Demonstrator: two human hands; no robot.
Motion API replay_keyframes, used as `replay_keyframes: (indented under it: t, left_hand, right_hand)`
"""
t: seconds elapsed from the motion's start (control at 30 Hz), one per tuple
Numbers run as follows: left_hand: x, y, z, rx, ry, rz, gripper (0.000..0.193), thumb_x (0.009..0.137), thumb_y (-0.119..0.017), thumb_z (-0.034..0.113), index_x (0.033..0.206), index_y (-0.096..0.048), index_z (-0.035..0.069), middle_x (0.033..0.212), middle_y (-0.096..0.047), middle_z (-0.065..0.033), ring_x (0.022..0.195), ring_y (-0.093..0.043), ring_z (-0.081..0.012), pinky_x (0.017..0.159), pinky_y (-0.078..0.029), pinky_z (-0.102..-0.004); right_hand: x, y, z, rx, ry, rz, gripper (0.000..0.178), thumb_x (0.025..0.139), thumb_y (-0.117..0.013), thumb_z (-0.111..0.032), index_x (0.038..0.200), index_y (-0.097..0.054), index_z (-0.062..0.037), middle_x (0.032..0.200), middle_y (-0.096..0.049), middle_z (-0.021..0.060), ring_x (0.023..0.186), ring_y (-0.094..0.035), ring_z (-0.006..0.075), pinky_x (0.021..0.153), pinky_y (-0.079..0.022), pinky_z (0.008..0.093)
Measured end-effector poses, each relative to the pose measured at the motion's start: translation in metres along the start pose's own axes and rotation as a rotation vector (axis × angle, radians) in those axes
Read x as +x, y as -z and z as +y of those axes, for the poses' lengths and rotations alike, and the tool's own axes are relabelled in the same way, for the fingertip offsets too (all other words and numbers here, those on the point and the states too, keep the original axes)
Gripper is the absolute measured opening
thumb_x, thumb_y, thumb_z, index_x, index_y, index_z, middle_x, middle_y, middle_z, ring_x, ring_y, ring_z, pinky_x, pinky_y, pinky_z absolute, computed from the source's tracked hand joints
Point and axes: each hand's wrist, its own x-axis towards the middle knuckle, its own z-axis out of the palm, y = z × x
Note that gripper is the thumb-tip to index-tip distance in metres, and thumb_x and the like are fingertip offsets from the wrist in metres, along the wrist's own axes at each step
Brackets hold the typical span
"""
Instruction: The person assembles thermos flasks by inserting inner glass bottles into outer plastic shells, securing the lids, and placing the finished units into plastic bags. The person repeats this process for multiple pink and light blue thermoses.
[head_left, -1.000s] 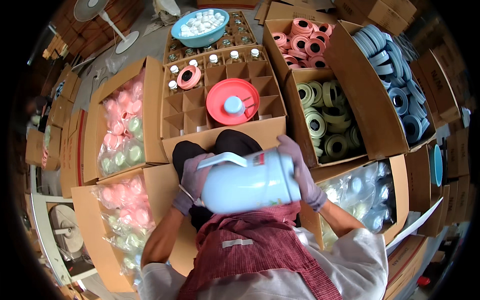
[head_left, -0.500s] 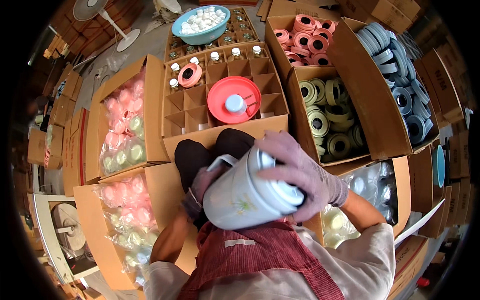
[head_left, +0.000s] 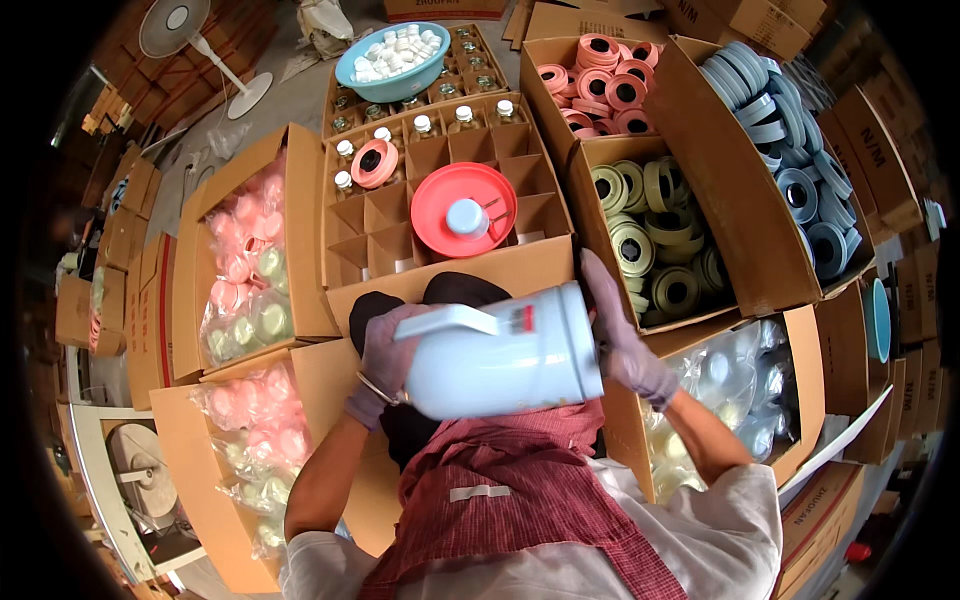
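The left hand (head_left: pixel 385 350) grips the light-blue flask (head_left: pixel 505 360) at its handle (head_left: pixel 450 320), holding it sideways above the apron (head_left: pixel 500 470). Relative to the earlier frame, the flask is rotated, exposing the red label (head_left: pixel 528 319). The right hand (head_left: pixel 622 340), previously across the flask's end, stands open beside it.

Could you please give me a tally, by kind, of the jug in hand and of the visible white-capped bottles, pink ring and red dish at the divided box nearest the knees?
Blue jug: 1
White-capped bottles: 6
Pink ring: 1
Red dish: 1
Total: 9
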Motion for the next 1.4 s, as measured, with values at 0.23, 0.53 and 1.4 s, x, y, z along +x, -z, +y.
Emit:
replay_keyframes:
  t: [0.23,0.53,1.4]
  left_hand:
    - [-0.022,-0.014,-0.027,0.005,0.19,-0.105,0.024,0.096,-0.056,0.021,0.099,-0.069,0.001,0.085,-0.069,-0.004,0.078,-0.063,-0.0084,0.07,-0.051,-0.0268]
    - [0.005,-0.027,0.051,0.565,-0.586,-0.013,0.02,0.07,-0.07,0.004,0.088,-0.062,0.004,0.097,-0.07,-0.0132,0.096,-0.066,-0.0338,0.097,-0.049,-0.0464]
    - [-0.013,-0.012,0.036,0.46,-0.416,0.181,0.011,0.08,-0.061,0.005,0.089,-0.067,0.001,0.098,-0.071,-0.0147,0.1,-0.066,-0.0357,0.097,-0.049,-0.0441]
  right_hand:
    - [0.048,0.008,-0.064,-0.166,0.484,-0.446,0.095,0.063,-0.075,-0.056,0.138,-0.048,-0.0049,0.143,-0.04,0.0243,0.135,-0.033,0.0463,0.111,-0.022,0.0582]
    - [-0.021,-0.032,0.112,1.259,-0.562,0.184,0.038,0.099,-0.046,-0.017,0.133,-0.047,-0.0023,0.109,-0.059,0.0045,0.105,-0.059,0.0141,0.092,-0.05,0.0306]
    - [0.006,-0.04,0.06,1.007,-0.522,0.224,0.063,0.09,-0.058,-0.03,0.145,-0.039,-0.0046,0.129,-0.056,0.0104,0.116,-0.058,0.0223,0.101,-0.046,0.0351]
